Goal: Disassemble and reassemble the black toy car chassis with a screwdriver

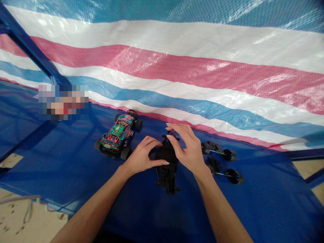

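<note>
A black toy car chassis (168, 172) lies lengthwise in front of me on the blue surface. My left hand (144, 156) grips the chassis from its left side, thumb on top and fingers curled at the edge. At the far end, my right hand (186, 145) has thumb and fingers closed around a small dark purplish part (172, 132) of the chassis. Just left of my left hand stands a toy car (118, 133) with a colourful green and orange body and black wheels. Two black wheel-and-axle assemblies, a far one (216, 148) and a near one (225, 171), lie right of my right hand.
The blue tabletop (83, 182) runs under everything. A striped plastic sheet (177, 77) hangs along the back edge. A blue metal post (32, 47) rises at the left, near a pixelated patch (63, 102). A cable (20, 199) lies at the lower left.
</note>
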Available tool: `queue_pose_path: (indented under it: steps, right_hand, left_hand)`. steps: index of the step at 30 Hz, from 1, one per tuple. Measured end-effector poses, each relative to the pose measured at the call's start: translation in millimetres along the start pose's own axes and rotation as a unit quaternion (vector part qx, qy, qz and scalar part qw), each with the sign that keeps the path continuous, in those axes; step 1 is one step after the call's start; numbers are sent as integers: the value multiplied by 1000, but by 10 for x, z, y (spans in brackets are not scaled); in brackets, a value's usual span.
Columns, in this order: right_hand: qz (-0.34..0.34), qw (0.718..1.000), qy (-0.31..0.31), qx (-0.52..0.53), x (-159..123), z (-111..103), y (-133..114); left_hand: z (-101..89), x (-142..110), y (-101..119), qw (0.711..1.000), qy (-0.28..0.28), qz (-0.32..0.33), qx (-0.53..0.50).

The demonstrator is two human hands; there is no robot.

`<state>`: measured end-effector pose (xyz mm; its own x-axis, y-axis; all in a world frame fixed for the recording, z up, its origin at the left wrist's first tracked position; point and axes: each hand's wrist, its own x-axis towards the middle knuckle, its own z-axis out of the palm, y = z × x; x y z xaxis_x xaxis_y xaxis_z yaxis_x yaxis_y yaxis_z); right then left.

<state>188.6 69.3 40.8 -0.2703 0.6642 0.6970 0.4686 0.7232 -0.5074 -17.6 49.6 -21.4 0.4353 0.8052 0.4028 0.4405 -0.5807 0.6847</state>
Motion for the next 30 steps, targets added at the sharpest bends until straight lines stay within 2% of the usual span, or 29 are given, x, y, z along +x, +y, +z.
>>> queue_pose_path:
  steps: [3,10,16,22,25,28,30]
  right_hand:
    - [1,999,-28,44,-4,1,-29]
    - [3,997,70,15,-24,110,-18]
    - [-11,999,-17,44,-7,55,-58]
    - [14,998,67,5,-20,107,-2]
    - [14,999,41,-4,-10,69,-6]
    - [2,1000,-2,30,4,25,-44]
    - [-1,999,0,49,2,34,-62]
  left_hand:
    - [-2,2,2,1000,0,0,-3]
    - [6,0,-9,1000,1,-2,-6]
    - [8,-4,-7,1000,0,-2,-7]
    - [8,-5,-10,1000,-7,-11,-7]
    - [2,0,0,1000,-7,-12,-6]
    - [2,2,3,1000,-4,-7,-7]
    - [8,-1,-3,1000,-4,-2,-7]
